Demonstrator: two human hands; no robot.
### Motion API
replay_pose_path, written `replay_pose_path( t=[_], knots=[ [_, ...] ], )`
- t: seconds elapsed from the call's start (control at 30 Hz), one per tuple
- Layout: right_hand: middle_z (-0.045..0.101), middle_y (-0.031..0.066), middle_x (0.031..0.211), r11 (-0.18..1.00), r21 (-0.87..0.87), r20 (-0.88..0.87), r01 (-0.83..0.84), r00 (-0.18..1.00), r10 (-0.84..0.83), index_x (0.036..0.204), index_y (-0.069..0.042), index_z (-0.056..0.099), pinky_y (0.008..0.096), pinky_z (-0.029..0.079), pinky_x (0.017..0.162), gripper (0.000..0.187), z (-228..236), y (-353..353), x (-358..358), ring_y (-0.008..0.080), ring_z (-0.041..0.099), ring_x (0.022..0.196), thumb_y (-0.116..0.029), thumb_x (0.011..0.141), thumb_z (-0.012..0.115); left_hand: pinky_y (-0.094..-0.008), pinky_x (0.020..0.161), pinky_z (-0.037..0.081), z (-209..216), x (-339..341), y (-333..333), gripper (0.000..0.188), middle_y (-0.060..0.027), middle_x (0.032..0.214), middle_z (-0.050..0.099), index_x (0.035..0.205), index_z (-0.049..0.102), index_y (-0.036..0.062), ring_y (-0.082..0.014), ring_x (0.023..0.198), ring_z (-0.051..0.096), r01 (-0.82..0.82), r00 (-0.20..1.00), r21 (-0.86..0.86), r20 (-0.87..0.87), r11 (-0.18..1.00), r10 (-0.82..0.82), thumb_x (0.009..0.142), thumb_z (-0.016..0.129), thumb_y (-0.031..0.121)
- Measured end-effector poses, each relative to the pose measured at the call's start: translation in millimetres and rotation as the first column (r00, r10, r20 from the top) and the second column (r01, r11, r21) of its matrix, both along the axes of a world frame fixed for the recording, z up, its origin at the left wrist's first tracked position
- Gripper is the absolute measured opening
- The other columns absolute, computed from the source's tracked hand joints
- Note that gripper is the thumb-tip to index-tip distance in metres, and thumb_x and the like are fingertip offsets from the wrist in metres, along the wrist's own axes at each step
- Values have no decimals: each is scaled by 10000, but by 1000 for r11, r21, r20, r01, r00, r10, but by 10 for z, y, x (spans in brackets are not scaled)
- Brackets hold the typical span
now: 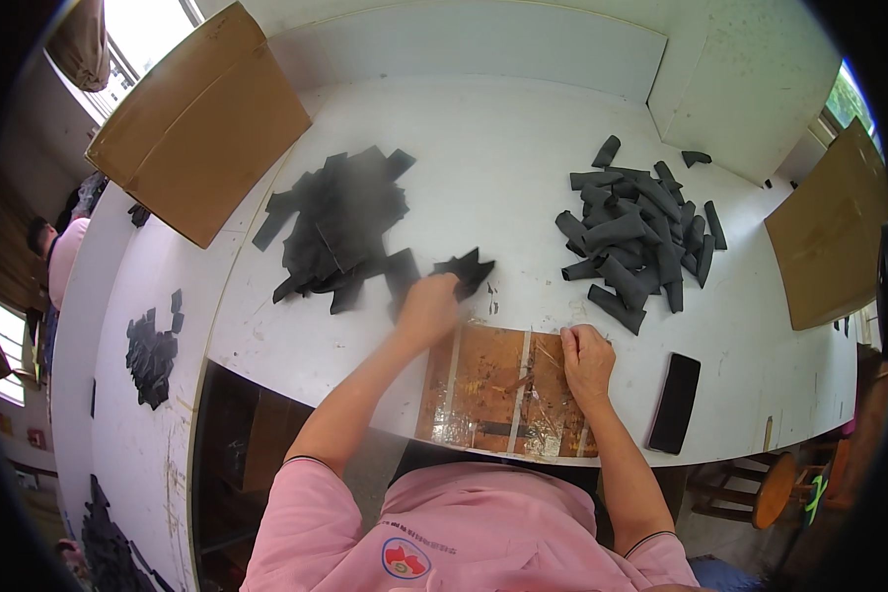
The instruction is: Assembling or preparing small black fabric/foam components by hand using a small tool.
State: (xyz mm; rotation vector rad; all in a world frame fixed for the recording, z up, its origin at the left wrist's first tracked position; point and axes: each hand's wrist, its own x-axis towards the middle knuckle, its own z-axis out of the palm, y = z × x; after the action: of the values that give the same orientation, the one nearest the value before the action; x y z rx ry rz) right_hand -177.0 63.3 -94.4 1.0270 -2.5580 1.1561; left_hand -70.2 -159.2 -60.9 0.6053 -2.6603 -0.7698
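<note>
My left hand (429,308) reaches over the white table just beyond the board's far left corner. Its fingers are closed on a dark fabric piece (472,268) with pointed ends, partly hidden by the hand. Left of it spreads a heap of flat black fabric pieces (335,232), blurred in places. My right hand (589,360) rests at the far right corner of a brown board (488,370) covered with clear tape and pale strips. Its fingers are curled in, and whatever they may hold is hidden. Farther right lies a pile of rolled, tube-like black fabric pieces (627,222).
A black phone (675,403) lies right of the board. Cardboard boxes stand at the back left (202,123) and the right edge (831,232). A smaller heap of dark pieces (151,357) sits on the left side table. A wooden stool (772,490) stands below right. Another person (66,259) is far left.
</note>
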Motion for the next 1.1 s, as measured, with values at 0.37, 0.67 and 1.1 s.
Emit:
replay_pose_path(
  t=[0.37,0.67,1.1],
  knots=[
    [538,124,659,1000,-1,2,-4,1000,4,686,-25,505,368,403,538,168,-50,-7,11,304,524,603,-159,779,546,-360,683,444,254,489,555,400,-177,872,532,1020,505,-42,-314,783,538,333,942,135,3,933,-337,687,614,152],
    [548,133,663,1000,-19,-4,3,1000,-3,668,-15,510,391,406,554,185,24,-34,-3,303,536,621,-166,772,537,-433,708,429,-500,92,-718,453,-251,877,546,854,525,-53,-383,827,540,-523,839,-187,55,831,541,639,672,317],
    [516,164,631,916,-378,338,136,941,0,658,-6,493,356,409,552,244,357,403,478,324,516,604,-213,779,534,-309,585,470,611,972,851,348,-162,788,574,869,525,-105,-212,642,530,-183,708,394,-583,901,399,696,694,145]
  ],
)
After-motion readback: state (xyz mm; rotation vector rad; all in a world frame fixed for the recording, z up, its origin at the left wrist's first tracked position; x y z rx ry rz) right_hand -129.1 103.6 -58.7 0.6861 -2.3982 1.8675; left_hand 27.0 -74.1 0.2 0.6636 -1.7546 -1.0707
